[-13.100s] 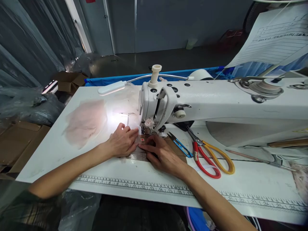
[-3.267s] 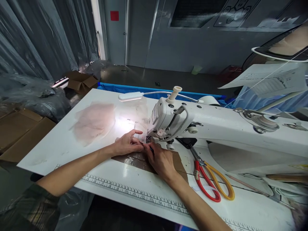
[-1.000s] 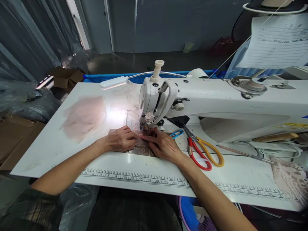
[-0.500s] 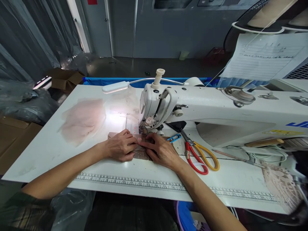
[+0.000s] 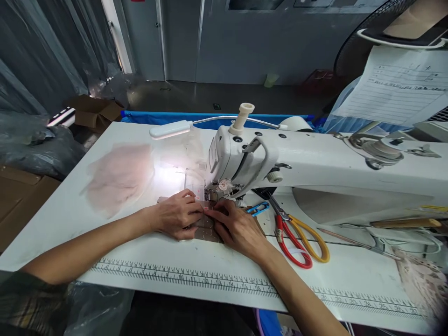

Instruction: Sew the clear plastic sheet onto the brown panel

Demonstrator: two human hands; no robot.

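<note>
Both my hands work close together at the needle end of a white sewing machine [image 5: 241,161]. My left hand [image 5: 179,215] rests left of the presser foot [image 5: 210,195], fingers curled and pressed together on a thin brownish see-through fabric [image 5: 206,232]. From the other side, my right hand [image 5: 241,229] pinches at the same fabric, its index finger pointing left. The fingertips nearly meet just in front of the foot, by a small red mark. What exactly lies under the fingers is partly hidden. A lamp lights the spot.
Sheer pink fabric [image 5: 119,175] lies on the white table [image 5: 147,252] at left. Right of my hands are blue thread snips [image 5: 258,208] and scissors with red and yellow handles [image 5: 297,238]. A ruler strip [image 5: 182,276] runs along the front edge. Lace [image 5: 420,275] lies far right.
The camera view has shifted slightly, so the machine appears farther right and larger. My hands keep nearly the same hold and place at the presser foot.
</note>
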